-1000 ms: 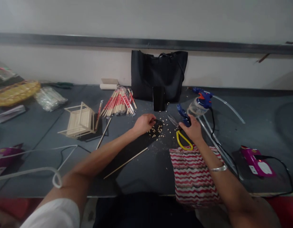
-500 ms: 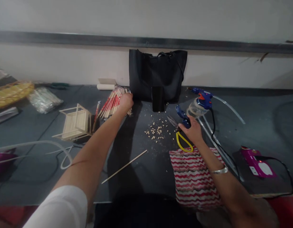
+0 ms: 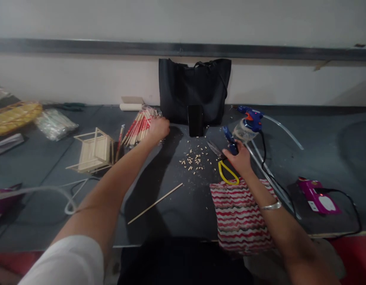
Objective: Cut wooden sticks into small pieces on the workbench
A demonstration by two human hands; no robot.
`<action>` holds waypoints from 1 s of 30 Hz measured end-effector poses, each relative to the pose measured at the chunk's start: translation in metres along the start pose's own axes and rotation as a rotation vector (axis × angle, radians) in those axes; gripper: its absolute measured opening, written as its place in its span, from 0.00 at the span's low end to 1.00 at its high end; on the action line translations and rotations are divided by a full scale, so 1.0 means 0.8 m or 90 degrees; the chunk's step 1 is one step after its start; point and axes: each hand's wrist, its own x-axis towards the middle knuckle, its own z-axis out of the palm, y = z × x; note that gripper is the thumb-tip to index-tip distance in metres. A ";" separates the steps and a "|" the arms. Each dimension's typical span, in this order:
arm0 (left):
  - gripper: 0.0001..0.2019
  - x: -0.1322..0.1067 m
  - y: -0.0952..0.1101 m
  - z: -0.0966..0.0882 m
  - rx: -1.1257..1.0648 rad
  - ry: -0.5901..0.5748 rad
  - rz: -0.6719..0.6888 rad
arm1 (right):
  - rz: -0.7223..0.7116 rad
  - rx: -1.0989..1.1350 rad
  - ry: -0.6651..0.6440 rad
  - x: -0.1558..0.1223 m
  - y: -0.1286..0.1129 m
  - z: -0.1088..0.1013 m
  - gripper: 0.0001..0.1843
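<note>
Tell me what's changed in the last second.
The left hand has moved forward and to the left, from over the small cut pieces to the bundled sticks; whether it grips any is hidden. The right hand still holds the blue tool. The loose stick and yellow-handled scissors stayed put.

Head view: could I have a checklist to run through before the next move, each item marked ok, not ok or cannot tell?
1. Left hand at the red-marked sticks: ok.
2. Its grip on a stick: cannot tell; the fingertips are hidden.
3. Right hand holding the blue tool: ok.
4. Scissors well away from the right hand: not ok, they lie right by it.
5. Cut pieces gathered up: not ok, scattered loosely.
6. Glue gun cool: cannot tell.
</note>
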 end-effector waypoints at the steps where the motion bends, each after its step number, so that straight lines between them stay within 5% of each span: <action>1: 0.17 -0.014 0.009 0.001 -0.016 0.034 0.040 | 0.019 0.029 0.001 0.000 -0.001 0.000 0.22; 6: 0.12 -0.089 0.062 0.012 -0.099 0.085 0.214 | 0.079 0.111 0.004 0.002 -0.005 -0.001 0.21; 10: 0.12 -0.104 0.088 0.021 -0.190 0.160 0.267 | 0.105 0.132 0.008 -0.001 -0.014 -0.002 0.23; 16: 0.17 -0.047 0.125 -0.003 -0.282 0.220 0.307 | 0.184 0.289 0.094 -0.008 -0.029 -0.002 0.18; 22: 0.18 0.020 0.181 -0.054 -0.169 0.075 0.236 | 0.191 0.323 0.179 -0.004 -0.017 -0.003 0.15; 30: 0.19 0.074 0.214 -0.054 -0.179 -0.024 0.155 | 0.167 0.295 0.135 -0.002 -0.018 -0.003 0.14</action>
